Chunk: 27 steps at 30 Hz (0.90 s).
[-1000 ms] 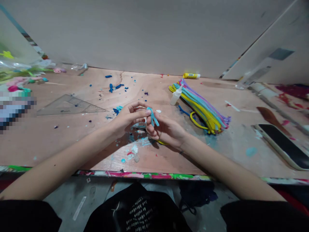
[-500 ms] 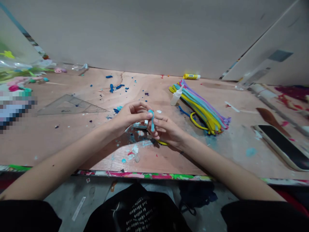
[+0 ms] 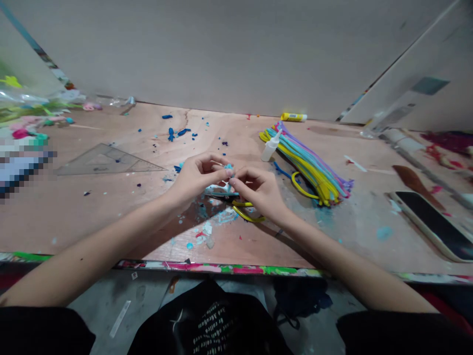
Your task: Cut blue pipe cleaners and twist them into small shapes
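Observation:
Between my two hands is a small light-blue piece of pipe cleaner (image 3: 228,168), bent or coiled at its top with a short end hanging down. My left hand (image 3: 202,173) pinches it between thumb and fingers from the left. From the right, my right hand (image 3: 260,190) closes its thumb and fingertips on the lower end, partly hiding it. Under the hands lies a tool with yellow handles (image 3: 248,215), apparently scissors or pliers, its front partly covered by the right hand. Light-blue and white scraps (image 3: 207,229) are scattered around it.
A bundle of yellow, blue and purple pipe cleaners (image 3: 310,167) lies to the right, beside a white squeeze bottle (image 3: 270,148). Behind is a yellow glue stick (image 3: 293,117). A clear set square (image 3: 105,162) lies left. Far right are a phone (image 3: 434,224) and a brown wooden tool (image 3: 416,183).
My right hand has turned and shifted up, its fingers now curled over the lower end of the blue piece. More of the yellow-handled tool shows. My left hand stays nearly in place.

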Each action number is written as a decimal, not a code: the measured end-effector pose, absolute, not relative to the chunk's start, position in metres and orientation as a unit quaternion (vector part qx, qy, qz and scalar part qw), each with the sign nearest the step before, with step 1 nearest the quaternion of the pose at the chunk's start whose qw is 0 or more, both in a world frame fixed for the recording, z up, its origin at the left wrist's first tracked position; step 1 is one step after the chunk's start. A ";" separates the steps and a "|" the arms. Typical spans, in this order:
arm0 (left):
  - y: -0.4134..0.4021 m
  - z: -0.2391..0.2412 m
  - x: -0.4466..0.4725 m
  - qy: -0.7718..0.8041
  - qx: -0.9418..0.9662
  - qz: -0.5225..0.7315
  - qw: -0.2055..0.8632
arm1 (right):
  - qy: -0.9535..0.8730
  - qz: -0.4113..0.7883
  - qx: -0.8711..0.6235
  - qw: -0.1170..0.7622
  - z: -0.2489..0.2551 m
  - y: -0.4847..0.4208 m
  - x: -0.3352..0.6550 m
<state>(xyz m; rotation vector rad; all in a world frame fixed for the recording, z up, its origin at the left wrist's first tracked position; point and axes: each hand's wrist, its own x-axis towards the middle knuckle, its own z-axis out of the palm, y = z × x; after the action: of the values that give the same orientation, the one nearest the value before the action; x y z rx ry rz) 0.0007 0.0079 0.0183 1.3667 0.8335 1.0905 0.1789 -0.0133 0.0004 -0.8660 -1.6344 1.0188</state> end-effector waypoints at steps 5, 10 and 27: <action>0.006 0.018 0.002 0.322 0.604 0.470 0.557 | -0.619 0.525 -0.341 0.475 0.001 -0.014 0.179; 0.005 0.019 0.001 0.299 0.607 0.468 0.568 | -0.536 0.635 -0.325 0.452 0.004 -0.015 0.180; 0.005 0.027 -0.001 0.282 0.634 0.492 0.525 | -0.441 0.797 -0.158 0.382 -0.003 -0.017 0.178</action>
<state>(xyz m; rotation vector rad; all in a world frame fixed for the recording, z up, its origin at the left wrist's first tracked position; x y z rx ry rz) -0.0007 0.0055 0.0266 1.5175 0.6755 1.1759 0.1784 -0.0165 -0.0033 -0.4020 -1.1245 2.0327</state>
